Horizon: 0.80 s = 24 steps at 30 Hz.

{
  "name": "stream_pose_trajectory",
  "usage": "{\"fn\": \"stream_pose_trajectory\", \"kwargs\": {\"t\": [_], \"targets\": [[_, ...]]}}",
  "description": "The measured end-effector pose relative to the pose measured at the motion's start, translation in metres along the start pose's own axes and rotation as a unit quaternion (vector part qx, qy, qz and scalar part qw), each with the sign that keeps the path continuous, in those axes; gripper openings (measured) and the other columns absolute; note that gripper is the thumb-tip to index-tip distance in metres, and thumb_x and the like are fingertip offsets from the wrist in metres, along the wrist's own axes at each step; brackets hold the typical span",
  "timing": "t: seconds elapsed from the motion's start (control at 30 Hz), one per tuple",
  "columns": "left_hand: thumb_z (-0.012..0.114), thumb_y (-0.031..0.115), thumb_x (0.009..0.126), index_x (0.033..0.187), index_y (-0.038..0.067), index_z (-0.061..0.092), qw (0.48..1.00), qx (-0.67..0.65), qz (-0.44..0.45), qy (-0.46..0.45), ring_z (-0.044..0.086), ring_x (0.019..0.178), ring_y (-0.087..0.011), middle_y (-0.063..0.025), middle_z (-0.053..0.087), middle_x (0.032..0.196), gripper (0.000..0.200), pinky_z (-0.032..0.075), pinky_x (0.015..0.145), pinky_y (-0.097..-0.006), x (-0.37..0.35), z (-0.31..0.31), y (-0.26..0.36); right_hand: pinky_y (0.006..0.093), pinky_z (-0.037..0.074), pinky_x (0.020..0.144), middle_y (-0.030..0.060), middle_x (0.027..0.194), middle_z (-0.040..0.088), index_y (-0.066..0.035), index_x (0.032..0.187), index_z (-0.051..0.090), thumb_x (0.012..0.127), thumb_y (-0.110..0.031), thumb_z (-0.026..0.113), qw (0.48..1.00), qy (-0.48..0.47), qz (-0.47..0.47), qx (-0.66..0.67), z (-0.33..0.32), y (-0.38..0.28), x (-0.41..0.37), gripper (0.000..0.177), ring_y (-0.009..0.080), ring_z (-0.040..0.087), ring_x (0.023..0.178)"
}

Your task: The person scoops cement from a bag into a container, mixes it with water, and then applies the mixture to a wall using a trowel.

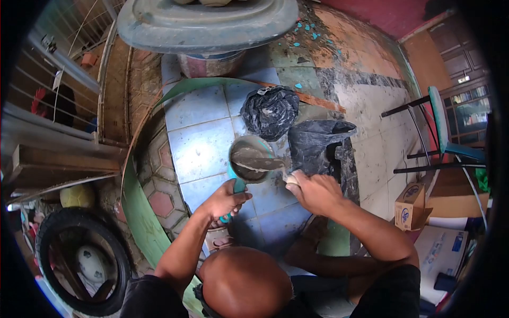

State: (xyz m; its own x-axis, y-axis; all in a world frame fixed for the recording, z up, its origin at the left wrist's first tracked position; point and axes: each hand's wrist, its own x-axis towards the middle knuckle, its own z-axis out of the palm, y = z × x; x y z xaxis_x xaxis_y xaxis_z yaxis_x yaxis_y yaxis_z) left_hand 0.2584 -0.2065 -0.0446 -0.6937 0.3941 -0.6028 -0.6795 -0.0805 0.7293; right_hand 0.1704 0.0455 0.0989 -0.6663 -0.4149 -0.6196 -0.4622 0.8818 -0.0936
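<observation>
My left hand [227, 202] is wrapped round the turquoise handle of a water dipper [237, 185]. Wet grey mortar [251, 174] lies inside it. A trowel [265, 163] lies across the dipper's mouth, its blade smeared with mortar. My right hand [314, 192] grips the trowel's pale handle, at the right of the dipper. Just beyond the dipper a crumpled black plastic bag [269, 112] sits on the blue tiles [199, 153]. Another black plastic bag [318, 144] is spread out beyond my right hand.
A grey, mortar-stained basin [207, 29] rests on a bucket [212, 63] ahead. A green strip [139, 212] curves round the left. A tyre [45, 259] and a ball [91, 263] are at lower left. On the right stand a chair [438, 119] and cardboard boxes [410, 206]. Turquoise fragments [315, 36] litter the floor.
</observation>
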Motion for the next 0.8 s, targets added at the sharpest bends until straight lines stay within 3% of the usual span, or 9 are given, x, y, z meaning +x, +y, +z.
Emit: {"fn": "stream_pose_trajectory", "kwargs": {"t": [0.17, 0.3, 0.43, 0.8], "targets": [[0.076, 0.017, 0.092, 0.097, 0.007, 0.053, 0.997, 0.056, 0.003, 0.052, 0.051, 0.049, -0.0115, -0.0006, 0.054, 0.065, 0.025, 0.044, 0.045, -0.029, 0.002, -0.023, 0.026, 0.0591, 0.055, 0.078, 0.0276, 0.091, 0.072, -0.001, 0.125, 0.053, 0.105, -0.038, 0.052, 0.992, 0.109, -0.01, 0.063, 0.076, 0.008, 0.042, 0.043, 0.0447, 0.072, 0.088], [0.076, 0.019, 0.093, 0.097, 0.006, 0.053, 0.988, 0.145, 0.023, 0.051, 0.052, 0.048, -0.0117, -0.0017, 0.054, 0.064, 0.027, 0.043, 0.042, -0.0297, 0.01, -0.053, 0.034, 0.0578, 0.056, 0.074, 0.026, 0.085, 0.073, 0.003, 0.119, 0.052, 0.105, -0.037, 0.052, 0.982, 0.121, -0.026, 0.139, 0.073, -0.024, 0.068, 0.042, 0.0477, 0.071, 0.081], [0.07, 0.023, 0.099, 0.093, 0.007, 0.054, 0.996, 0.079, -0.003, 0.04, 0.05, 0.047, -0.0106, -0.0008, 0.052, 0.063, 0.024, 0.042, 0.041, -0.0283, 0.009, -0.066, 0.033, 0.0585, 0.055, 0.074, 0.0273, 0.087, 0.072, 0.001, 0.117, 0.054, 0.104, -0.038, 0.054, 0.987, 0.083, -0.012, 0.137, 0.093, -0.03, 0.088, 0.041, 0.0494, 0.07, 0.082], [0.069, 0.018, 0.1, 0.088, 0.011, 0.051, 0.991, -0.136, 0.002, 0.019, 0.042, 0.045, -0.0089, 0.0028, 0.046, 0.064, 0.022, 0.032, 0.039, -0.0264, 0.014, -0.056, 0.011, 0.0588, 0.055, 0.078, 0.0275, 0.087, 0.073, -0.001, 0.121, 0.052, 0.103, -0.034, 0.054, 0.994, 0.007, 0.059, 0.093, 0.09, 0.01, 0.031, 0.038, 0.049, 0.071, 0.084]]}}
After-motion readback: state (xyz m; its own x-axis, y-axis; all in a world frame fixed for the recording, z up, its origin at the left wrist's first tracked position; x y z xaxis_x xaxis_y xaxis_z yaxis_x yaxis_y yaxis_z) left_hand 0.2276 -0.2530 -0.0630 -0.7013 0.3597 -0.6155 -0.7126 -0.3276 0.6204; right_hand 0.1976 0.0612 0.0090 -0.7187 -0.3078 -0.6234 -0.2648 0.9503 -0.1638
